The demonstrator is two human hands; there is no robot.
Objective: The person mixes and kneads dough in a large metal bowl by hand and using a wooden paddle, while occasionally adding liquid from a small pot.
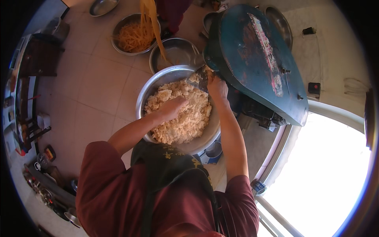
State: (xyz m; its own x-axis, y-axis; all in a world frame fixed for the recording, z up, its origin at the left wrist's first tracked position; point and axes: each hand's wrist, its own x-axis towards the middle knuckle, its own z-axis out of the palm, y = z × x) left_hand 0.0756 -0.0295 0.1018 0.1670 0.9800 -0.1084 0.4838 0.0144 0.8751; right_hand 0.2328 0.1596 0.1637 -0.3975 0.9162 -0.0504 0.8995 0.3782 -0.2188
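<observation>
Smooth metal basin (rough dough)

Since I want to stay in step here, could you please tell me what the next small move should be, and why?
Probably scoop some crumbly dough with the left hand toward the green machine: that hand is down at the dough, plenty lies in the metal basin, and the right hand is beside the machine, near a few more clumps.
</observation>
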